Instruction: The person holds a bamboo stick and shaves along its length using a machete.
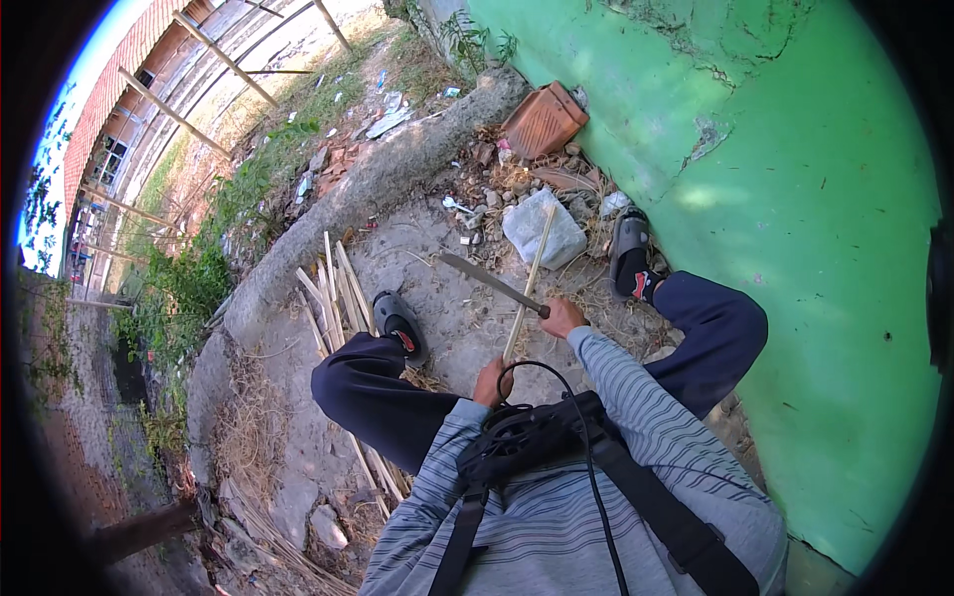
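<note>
My left hand (492, 381) is closed around the near end of a pale, thin bamboo strip (520, 316), close in front of my body. The strip slants up and away, and its far part lies over a whitish stone block (556, 230). In my right hand (563, 318) is the dark handle of a machete (494, 283). Its long blade points to the left and crosses the strip between my left hand and the block. Whether the blade touches the strip I cannot tell.
Several split bamboo strips (338, 288) lie by my left shoe (399, 328). A green wall (795, 258) rises close on the right. A low concrete kerb (368, 179) curves along the left, and a broken orange roof tile (545, 121) lies among rubble ahead.
</note>
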A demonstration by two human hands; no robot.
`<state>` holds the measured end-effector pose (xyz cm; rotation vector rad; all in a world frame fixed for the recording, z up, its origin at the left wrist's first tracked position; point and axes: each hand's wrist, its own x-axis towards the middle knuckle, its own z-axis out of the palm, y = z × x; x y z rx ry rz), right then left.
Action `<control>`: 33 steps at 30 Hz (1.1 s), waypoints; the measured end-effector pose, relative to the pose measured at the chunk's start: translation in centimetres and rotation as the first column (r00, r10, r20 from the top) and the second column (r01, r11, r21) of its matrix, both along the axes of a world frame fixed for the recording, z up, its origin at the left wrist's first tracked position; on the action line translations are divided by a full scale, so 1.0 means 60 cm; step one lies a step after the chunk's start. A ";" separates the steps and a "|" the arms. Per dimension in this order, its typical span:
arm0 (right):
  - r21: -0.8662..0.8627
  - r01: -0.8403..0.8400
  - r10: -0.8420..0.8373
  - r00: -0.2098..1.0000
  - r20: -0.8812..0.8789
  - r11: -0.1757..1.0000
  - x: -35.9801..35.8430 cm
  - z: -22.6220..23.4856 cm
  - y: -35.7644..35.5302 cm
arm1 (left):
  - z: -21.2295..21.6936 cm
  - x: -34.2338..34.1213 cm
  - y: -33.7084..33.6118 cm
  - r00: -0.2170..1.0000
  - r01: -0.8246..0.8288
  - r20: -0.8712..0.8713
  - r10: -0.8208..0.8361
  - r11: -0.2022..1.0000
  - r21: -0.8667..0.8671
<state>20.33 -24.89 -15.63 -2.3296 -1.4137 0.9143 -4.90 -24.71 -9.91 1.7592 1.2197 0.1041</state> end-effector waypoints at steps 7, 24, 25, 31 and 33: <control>-0.013 -0.118 0.119 0.992 0.051 0.993 -0.019 0.023 0.004 | -0.031 -0.019 0.004 0.999 0.051 -0.016 -0.051 0.998 0.028; -0.057 -0.172 0.173 0.985 0.005 0.983 -0.003 0.008 -0.013 | -0.047 -0.029 -0.009 1.000 -0.001 -0.024 0.001 1.000 0.008; -0.035 -0.211 0.212 0.977 0.016 0.977 -0.004 0.009 -0.026 | -0.042 -0.025 -0.013 1.000 -0.017 -0.021 0.018 1.000 0.021; -0.001 -0.081 0.080 0.995 0.052 0.997 0.000 0.020 -0.006 | -0.030 -0.015 -0.001 0.999 0.003 -0.036 0.000 0.996 0.087; 0.034 -0.039 0.037 0.998 0.055 0.999 -0.005 0.024 -0.020 | -0.029 -0.015 0.000 0.999 0.011 -0.053 -0.007 0.997 0.082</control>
